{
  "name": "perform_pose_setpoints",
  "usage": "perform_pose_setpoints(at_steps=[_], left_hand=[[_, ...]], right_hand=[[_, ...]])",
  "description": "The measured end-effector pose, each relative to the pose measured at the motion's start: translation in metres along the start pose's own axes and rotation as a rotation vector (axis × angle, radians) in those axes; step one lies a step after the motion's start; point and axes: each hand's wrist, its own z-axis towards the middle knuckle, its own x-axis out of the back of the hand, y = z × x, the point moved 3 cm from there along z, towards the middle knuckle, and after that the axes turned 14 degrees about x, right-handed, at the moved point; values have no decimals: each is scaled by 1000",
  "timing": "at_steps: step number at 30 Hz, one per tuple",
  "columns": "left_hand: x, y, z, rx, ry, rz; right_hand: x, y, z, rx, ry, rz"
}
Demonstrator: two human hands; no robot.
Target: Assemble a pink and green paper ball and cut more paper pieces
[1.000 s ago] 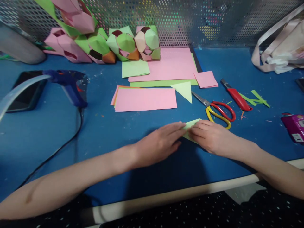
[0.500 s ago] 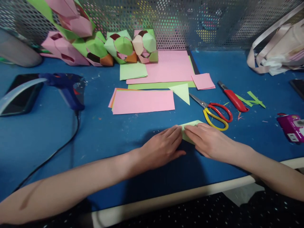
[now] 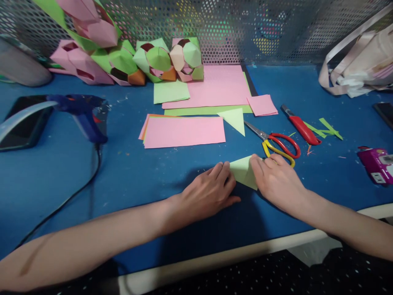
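Observation:
A pale green folded sheet of paper (image 3: 243, 170) lies on the blue table top near its front edge. My left hand (image 3: 211, 186) holds down its left end with curled fingers, thumb stretched out on the table. Bent fingers of my right hand (image 3: 274, 174) are closed on its right side, hiding that edge. Just behind my right hand lie scissors (image 3: 281, 145) with one red and one yellow handle. Farther back is a pale green paper triangle (image 3: 236, 120), flat on the table.
Pink strips (image 3: 184, 132) and larger pink sheets (image 3: 221, 86) lie behind my hands. Folded paper models (image 3: 153, 59) stand along the perforated metal panel (image 3: 227, 32). A blue glue gun (image 3: 81, 112) with its cord is at left; a red cutter (image 3: 302, 127) and a purple power adapter (image 3: 376, 164) are at right.
My right hand has shifted right along the folded paper, away from my left hand, uncovering more of its middle. My left fingers have curled a little more at the left end.

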Motion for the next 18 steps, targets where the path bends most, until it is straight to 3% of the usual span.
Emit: perform_pose_setpoints(at_steps=[7, 11, 14, 16, 18], left_hand=[[-1, -1, -5, -14, 40, 14], [-3, -1, -4, -25, 73, 7], [-4, -1, -4, -33, 74, -6], [-3, -1, -7, -36, 75, -4], [0, -3, -12, -24, 58, 16]], right_hand=[[1, 19, -4, -43, -33, 127], [2, 20, -1, -149, 152, 172], [-4, 7, 4, -13, 243, 311], [-13, -3, 7, 124, 185, 469], [-21, -9, 8, 173, 100, 570]])
